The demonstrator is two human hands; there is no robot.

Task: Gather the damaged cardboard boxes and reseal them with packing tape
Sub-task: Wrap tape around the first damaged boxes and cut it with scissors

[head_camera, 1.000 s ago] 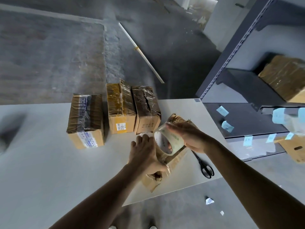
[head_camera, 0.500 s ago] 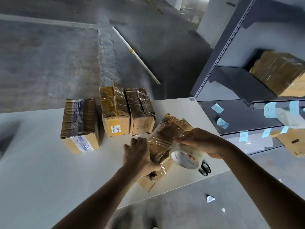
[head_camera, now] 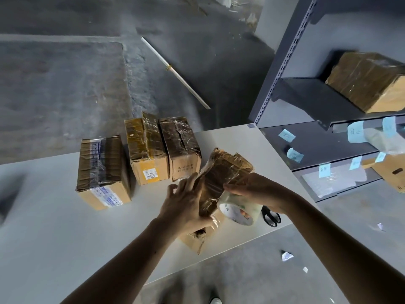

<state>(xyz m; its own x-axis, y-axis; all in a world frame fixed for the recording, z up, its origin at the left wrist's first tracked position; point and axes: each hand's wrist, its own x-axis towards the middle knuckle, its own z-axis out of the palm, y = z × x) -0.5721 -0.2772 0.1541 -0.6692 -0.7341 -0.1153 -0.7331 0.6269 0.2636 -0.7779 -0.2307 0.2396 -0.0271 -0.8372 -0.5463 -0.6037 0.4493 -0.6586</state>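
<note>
A damaged cardboard box [head_camera: 221, 174] lies slantwise near the front edge of the white table [head_camera: 54, 227], its top covered in clear tape. My left hand [head_camera: 186, 202] presses on the box's left side with fingers spread, thumb at the near end. My right hand [head_camera: 256, 189] grips a roll of clear packing tape [head_camera: 240, 210] at the box's right side, with a strip running from the roll onto the box. Three taped boxes stand behind: one at the left [head_camera: 102, 172], one in the middle [head_camera: 146, 148], one to its right [head_camera: 179, 148].
Black scissors [head_camera: 271, 217] lie on the table right of the roll, near the edge. A grey metal shelf unit [head_camera: 306, 106] stands at the right with a taped box [head_camera: 368, 82] and blue labels. A white rod [head_camera: 175, 73] lies on the concrete floor.
My right hand carried the tape roll from above the box down to its right side, laying tape over the top. My left hand slid up the box's left side and spread its fingers.
</note>
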